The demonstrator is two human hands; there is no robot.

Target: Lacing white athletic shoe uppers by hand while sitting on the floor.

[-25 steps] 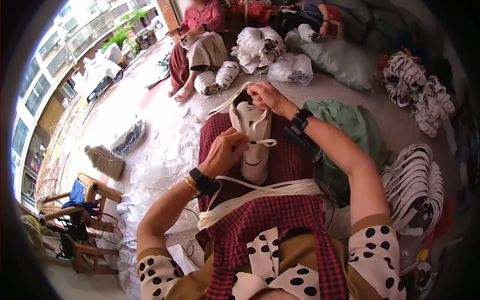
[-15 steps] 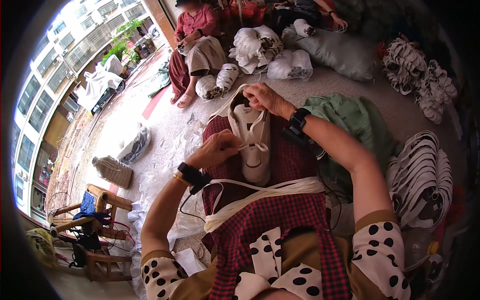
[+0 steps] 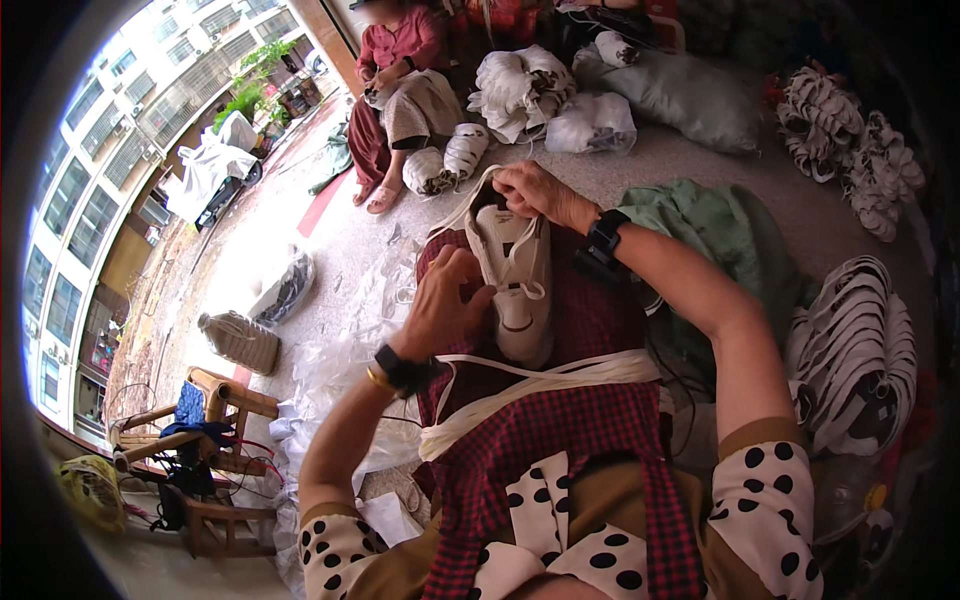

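1. Pinching at the shoe's collar, the right hand [image 3: 545, 192] has its fingers closed, with lace running into the grip. Cannot tell if they also grip the collar.
2. Left hand [image 3: 447, 298] beside the shoe: fingers curled, thumb parted from them, its tip near the lace loop. No thing clearly seen in its grasp.
3. White shoe [image 3: 520, 338] in the lap, between the hands; toe toward the wearer, opening away.
4. Pale lace [image 3: 535, 290] forms a loop low on the front, toward the toe; more runs up to the right hand, and a strand trails down the shoe's left side.
5. Progress, as judged: lacing looks partly done. Lace seems in place at the toe end; the upper stretch looks loose and unfinished. Individual eyelets too small to check.
6. Bundle of pale laces [image 3: 535, 381] lies across the red-and-black checked apron [image 3: 560, 425], nearer the body than the shoe.
7. Green cloth [image 3: 720, 225] beyond the right forearm; stacked white shoe pieces [image 3: 845, 340] farther right.
8. Left: clear plastic sheeting [image 3: 360, 350] on the floor, then a bamboo stool [image 3: 225, 395].
9. Ahead: white bundle [image 3: 518, 90], grey sack [image 3: 680, 100], and a seated co-worker [image 3: 405, 40] in a red top.
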